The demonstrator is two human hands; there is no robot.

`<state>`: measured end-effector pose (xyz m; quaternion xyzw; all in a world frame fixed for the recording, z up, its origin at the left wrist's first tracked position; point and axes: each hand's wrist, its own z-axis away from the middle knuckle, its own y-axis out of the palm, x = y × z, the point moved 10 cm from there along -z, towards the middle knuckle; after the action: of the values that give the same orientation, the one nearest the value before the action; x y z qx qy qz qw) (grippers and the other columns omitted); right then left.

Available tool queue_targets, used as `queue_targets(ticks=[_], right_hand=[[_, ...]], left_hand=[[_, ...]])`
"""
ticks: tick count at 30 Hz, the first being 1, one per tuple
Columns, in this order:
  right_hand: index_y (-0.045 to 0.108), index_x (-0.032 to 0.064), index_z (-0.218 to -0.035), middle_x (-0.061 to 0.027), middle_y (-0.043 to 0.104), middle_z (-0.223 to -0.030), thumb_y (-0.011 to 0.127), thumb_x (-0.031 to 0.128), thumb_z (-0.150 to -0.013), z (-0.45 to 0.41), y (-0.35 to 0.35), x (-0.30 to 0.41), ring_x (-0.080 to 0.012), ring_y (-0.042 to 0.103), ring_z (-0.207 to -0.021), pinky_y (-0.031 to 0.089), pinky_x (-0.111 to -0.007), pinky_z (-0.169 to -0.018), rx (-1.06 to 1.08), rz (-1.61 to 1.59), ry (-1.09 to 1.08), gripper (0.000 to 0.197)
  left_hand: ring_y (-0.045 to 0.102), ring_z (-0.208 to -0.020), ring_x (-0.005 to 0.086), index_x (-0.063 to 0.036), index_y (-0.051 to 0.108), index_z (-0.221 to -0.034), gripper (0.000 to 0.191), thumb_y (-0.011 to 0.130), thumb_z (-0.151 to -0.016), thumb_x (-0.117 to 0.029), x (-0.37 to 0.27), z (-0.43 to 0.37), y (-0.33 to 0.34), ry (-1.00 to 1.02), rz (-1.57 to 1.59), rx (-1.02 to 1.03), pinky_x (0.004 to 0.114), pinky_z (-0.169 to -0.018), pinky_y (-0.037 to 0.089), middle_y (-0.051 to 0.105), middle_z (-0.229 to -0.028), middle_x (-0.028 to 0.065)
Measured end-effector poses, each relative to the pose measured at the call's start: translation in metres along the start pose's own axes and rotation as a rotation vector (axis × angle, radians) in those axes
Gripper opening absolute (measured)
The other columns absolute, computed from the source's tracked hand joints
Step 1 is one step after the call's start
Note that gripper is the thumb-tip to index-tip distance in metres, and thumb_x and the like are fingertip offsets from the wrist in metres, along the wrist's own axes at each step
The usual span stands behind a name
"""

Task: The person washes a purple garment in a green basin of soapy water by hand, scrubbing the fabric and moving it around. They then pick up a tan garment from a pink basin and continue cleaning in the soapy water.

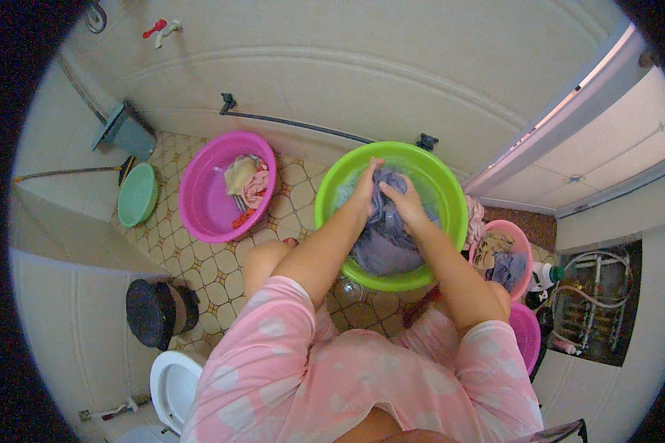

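A large lime-green plastic basin (pixel 457 219) stands on the floor in front of me, with sudsy water inside. In it lies a wet grey-purple cloth garment (pixel 385 243), bunched up at its upper part. My left hand (pixel 366 185) grips that bunched part from the left side. From the right, my right hand (pixel 404 199) holds the same part, its thumb over a fold. The hands are close together, with cloth between them. The lower part of the garment spreads over the near side of the basin.
A magenta basin (pixel 202 194) with clothes stands left, beside a small mint-green basin (pixel 137 196). To the right are a pink basin (pixel 523 243) of clothes, a bottle (pixel 544 276) and another magenta basin (pixel 526 332). A dark pipe (pixel 305 126) runs along the wall.
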<state>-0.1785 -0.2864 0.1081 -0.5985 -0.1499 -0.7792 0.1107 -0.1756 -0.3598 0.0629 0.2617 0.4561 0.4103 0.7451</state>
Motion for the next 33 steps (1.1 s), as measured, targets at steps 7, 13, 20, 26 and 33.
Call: queue_targets(ticks=[7, 13, 20, 26, 33], right_hand=[[0.053, 0.0017, -0.095, -0.0202, 0.057, -0.092, 0.062, 0.035, -0.074, 0.048, 0.027, 0.071, -0.0356, 0.055, -0.085, 0.043, -0.042, -0.073, -0.127, 0.8, -0.492, 0.04], [0.055, 0.0016, -0.095, -0.0216, 0.057, -0.094, 0.048, 0.042, -0.081, 0.041, 0.033, 0.066, -0.0387, 0.055, -0.083, 0.044, -0.044, -0.071, -0.066, 0.951, -0.417, 0.043], [0.054, -0.0038, -0.103, -0.0277, 0.056, -0.095, 0.032, 0.041, -0.088, -0.012, -0.029, 0.033, -0.045, 0.051, -0.09, 0.039, -0.045, -0.082, -0.111, 0.574, -0.413, 0.052], [0.045, 0.0041, -0.118, -0.026, 0.041, -0.12, 0.042, 0.037, -0.085, -0.027, -0.048, 0.016, -0.0395, 0.043, -0.109, 0.036, -0.044, -0.09, -0.051, 0.935, -0.137, 0.047], [0.031, 0.0087, -0.129, -0.0251, 0.032, -0.128, 0.064, 0.027, -0.072, -0.015, -0.027, -0.014, -0.0395, 0.033, -0.118, 0.031, -0.042, -0.098, 0.121, 1.196, 0.024, 0.069]], left_hand=[[0.056, -0.089, 0.0243, -0.0103, 0.054, -0.105, 0.038, 0.042, -0.087, -0.042, -0.011, 0.004, -0.004, 0.147, -0.035, 0.056, 0.039, -0.082, 0.045, 0.057, -0.102, 0.0099], [0.055, -0.079, 0.0209, -0.0078, 0.056, -0.095, 0.035, 0.045, -0.086, -0.039, -0.003, 0.005, -0.023, 0.136, -0.138, -0.082, 0.033, -0.074, 0.045, 0.058, -0.088, 0.0084], [0.056, -0.077, 0.025, -0.0023, 0.059, -0.091, 0.039, 0.044, -0.085, -0.038, -0.027, 0.023, 0.014, 0.397, -0.725, -0.096, 0.035, -0.075, 0.042, 0.059, -0.081, 0.0136], [0.048, -0.1, 0.0327, -0.0071, 0.053, -0.107, 0.036, 0.059, -0.075, -0.023, -0.075, 0.06, 0.045, 0.918, -1.562, -0.276, 0.038, -0.087, 0.038, 0.051, -0.105, 0.0156], [0.039, -0.11, 0.0344, -0.0106, 0.042, -0.121, 0.063, 0.069, -0.064, -0.019, -0.054, 0.06, 0.031, 0.75, -2.019, -0.368, 0.041, -0.091, 0.035, 0.041, -0.12, 0.0139]])
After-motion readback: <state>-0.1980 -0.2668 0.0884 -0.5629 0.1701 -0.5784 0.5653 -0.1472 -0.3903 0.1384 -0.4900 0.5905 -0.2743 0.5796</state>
